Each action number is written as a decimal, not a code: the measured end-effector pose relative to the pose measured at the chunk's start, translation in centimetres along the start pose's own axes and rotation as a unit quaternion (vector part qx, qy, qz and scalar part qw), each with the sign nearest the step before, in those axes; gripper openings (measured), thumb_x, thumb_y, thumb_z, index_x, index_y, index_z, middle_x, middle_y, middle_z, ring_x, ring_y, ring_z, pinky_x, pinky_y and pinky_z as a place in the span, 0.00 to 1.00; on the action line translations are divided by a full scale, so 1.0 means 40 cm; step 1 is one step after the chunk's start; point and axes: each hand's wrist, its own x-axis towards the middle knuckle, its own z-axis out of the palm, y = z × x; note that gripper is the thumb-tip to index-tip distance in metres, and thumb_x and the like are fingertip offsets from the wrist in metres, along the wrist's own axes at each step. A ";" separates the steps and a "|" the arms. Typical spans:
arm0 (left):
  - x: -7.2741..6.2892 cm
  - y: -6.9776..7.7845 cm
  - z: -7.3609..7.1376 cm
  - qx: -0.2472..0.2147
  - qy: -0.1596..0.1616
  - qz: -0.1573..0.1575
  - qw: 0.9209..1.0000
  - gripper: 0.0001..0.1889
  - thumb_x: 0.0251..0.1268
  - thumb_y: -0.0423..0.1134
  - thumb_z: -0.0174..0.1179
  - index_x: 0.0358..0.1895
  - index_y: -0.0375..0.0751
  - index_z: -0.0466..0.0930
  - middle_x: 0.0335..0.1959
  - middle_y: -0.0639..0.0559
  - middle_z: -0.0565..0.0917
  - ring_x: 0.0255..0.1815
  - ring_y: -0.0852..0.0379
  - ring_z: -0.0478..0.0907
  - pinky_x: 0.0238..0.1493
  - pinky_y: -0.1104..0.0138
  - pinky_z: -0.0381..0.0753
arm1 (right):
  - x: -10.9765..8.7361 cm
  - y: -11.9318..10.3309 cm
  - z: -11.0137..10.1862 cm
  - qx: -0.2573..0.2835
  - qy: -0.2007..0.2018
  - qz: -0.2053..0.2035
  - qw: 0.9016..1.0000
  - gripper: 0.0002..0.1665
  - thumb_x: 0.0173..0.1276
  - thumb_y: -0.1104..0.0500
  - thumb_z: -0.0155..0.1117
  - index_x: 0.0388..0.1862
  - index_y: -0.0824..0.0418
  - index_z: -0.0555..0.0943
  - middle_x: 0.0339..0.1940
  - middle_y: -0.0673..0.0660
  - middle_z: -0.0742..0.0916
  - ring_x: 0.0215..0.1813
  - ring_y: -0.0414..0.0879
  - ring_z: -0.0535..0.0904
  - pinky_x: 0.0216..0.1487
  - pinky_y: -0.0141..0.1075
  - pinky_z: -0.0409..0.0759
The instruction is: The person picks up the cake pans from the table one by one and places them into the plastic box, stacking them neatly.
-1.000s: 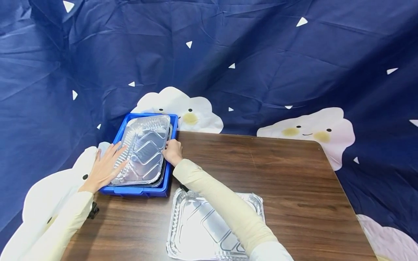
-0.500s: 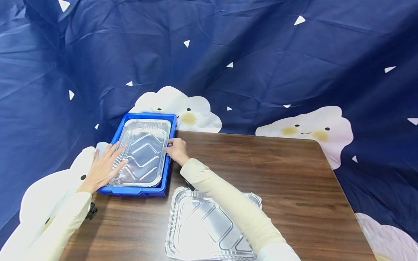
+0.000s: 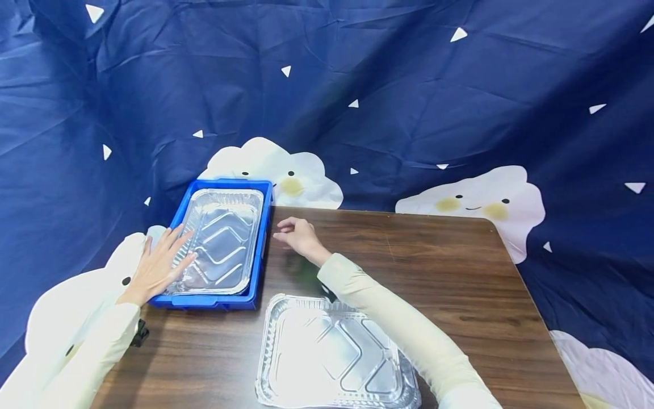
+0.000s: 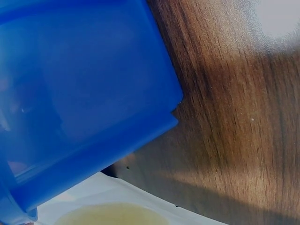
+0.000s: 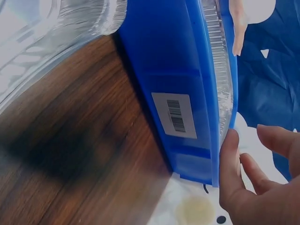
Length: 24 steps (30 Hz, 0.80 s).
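Note:
A silver foil tray (image 3: 227,241) lies inside a blue plastic bin (image 3: 199,302) at the table's left. My left hand (image 3: 158,267) is spread with straight fingers over the bin's left rim, its fingertips on the foil tray's edge. Just right of the bin, my right hand (image 3: 302,237) hovers with loosely bent fingers and holds nothing. In the right wrist view, that right hand (image 5: 262,187) shows beside the bin's side wall (image 5: 164,61), the tray's ribbed edge (image 5: 220,61) lying behind the rim. The left wrist view shows the bin (image 4: 93,70); the left hand is mostly hidden there.
Another foil tray (image 3: 337,363) sits on the wooden table (image 3: 460,295) near the front, partly under the right sleeve (image 3: 398,329). A dark blue curtain (image 3: 388,85) with cloud prints hangs behind the table. The bin carries a barcode label (image 5: 176,115).
The foil tray, tilted at first with its right edge raised, has settled flat in the bin. My right hand has let go of that edge and moved right. The left hand stays put.

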 end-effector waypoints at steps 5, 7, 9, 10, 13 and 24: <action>-0.001 0.003 -0.004 0.001 -0.008 -0.004 1.000 0.34 0.76 0.52 0.60 0.78 0.40 0.67 0.83 0.32 0.59 0.83 0.27 0.50 0.75 0.26 0.29 | -0.034 0.018 -0.054 -0.010 -0.030 -0.010 0.999 0.17 0.70 0.67 0.73 0.56 0.71 0.85 0.50 0.66 0.90 0.50 0.62 0.90 0.43 0.40 0.90; -0.002 0.005 -0.004 0.001 -0.011 -0.005 1.000 0.34 0.76 0.53 0.60 0.79 0.40 0.67 0.83 0.33 0.58 0.83 0.27 0.50 0.76 0.27 0.29 | -0.046 0.032 -0.077 -0.018 -0.037 -0.012 0.999 0.17 0.70 0.67 0.73 0.56 0.70 0.85 0.49 0.65 0.90 0.49 0.58 0.90 0.43 0.41 0.90; -0.003 0.004 -0.004 0.001 -0.012 -0.005 1.000 0.34 0.77 0.53 0.59 0.79 0.40 0.67 0.84 0.33 0.58 0.83 0.27 0.49 0.76 0.28 0.29 | -0.057 0.046 -0.098 -0.022 -0.041 -0.008 0.999 0.17 0.70 0.66 0.73 0.56 0.70 0.85 0.48 0.64 0.90 0.47 0.56 0.90 0.43 0.42 0.90; -0.004 0.004 -0.004 0.001 -0.012 -0.005 1.000 0.35 0.77 0.54 0.59 0.79 0.40 0.67 0.84 0.33 0.58 0.83 0.27 0.49 0.77 0.28 0.28 | -0.062 0.053 -0.109 -0.026 -0.042 -0.006 0.999 0.17 0.70 0.66 0.73 0.55 0.69 0.85 0.47 0.63 0.90 0.47 0.55 0.90 0.43 0.43 0.90; -0.005 0.005 -0.003 0.000 -0.012 -0.004 1.000 0.35 0.78 0.55 0.58 0.79 0.40 0.67 0.84 0.33 0.58 0.83 0.27 0.49 0.77 0.29 0.29 | -0.078 0.073 -0.136 -0.023 -0.045 -0.001 0.999 0.17 0.70 0.66 0.73 0.56 0.70 0.85 0.47 0.63 0.90 0.49 0.59 0.90 0.45 0.47 0.90; -0.001 0.007 -0.004 0.003 -0.010 -0.002 1.000 0.35 0.78 0.55 0.58 0.78 0.38 0.67 0.83 0.32 0.59 0.83 0.26 0.50 0.77 0.29 0.29 | -0.132 0.122 -0.217 -0.058 -0.098 -0.007 0.993 0.23 0.68 0.63 0.75 0.61 0.67 0.83 0.51 0.65 0.88 0.44 0.50 0.89 0.46 0.45 0.90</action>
